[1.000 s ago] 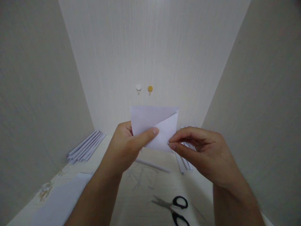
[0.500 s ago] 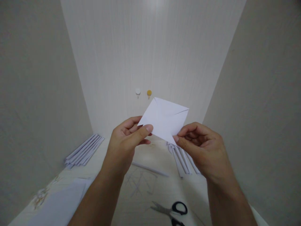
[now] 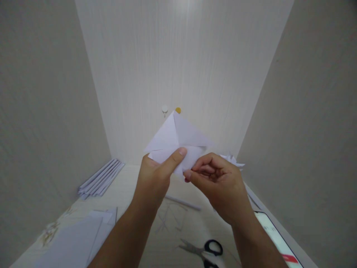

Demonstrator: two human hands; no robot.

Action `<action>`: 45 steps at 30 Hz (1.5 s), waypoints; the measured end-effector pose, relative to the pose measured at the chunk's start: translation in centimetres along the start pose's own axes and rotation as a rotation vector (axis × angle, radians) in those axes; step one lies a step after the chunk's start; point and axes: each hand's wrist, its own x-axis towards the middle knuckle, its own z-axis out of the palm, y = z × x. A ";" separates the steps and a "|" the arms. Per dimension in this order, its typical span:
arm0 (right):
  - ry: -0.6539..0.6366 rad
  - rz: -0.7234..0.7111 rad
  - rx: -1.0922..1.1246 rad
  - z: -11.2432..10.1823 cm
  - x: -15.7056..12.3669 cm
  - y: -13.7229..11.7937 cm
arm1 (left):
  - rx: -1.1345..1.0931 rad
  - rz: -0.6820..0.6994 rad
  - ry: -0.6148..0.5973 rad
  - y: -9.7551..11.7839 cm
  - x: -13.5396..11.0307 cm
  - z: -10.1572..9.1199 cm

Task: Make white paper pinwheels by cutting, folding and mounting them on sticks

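A folded sheet of white paper (image 3: 178,134) is held up above the table, one corner pointing away from me and creases meeting near its middle. My left hand (image 3: 158,171) is closed on its left side, the thumb pressed flat on the upper face and the other fingers hidden beneath. At the near corner, my right hand (image 3: 216,182) pinches the paper's edge between thumb and fingertips. Below lie scissors (image 3: 199,251) with black handles, and a thin rolled paper stick (image 3: 184,203) partly behind my hands.
Rolled paper sticks (image 3: 102,178) lie bundled at the left wall. Paper sheets (image 3: 69,238) are at front left. On the right are a lit phone (image 3: 276,238) and folded white paper pieces (image 3: 231,160). A white hook (image 3: 164,109) and a yellow hook (image 3: 178,110) are on the back wall.
The paper has been turned so a corner points away, and its folded flaps stand out more. My right hand has moved left and slightly down along it. The phone now shows at right.
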 end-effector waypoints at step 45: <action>-0.163 -0.207 -0.265 -4.0 -0.2 -1.4 | 0.225 -0.152 -0.183 0.6 0.4 -3.1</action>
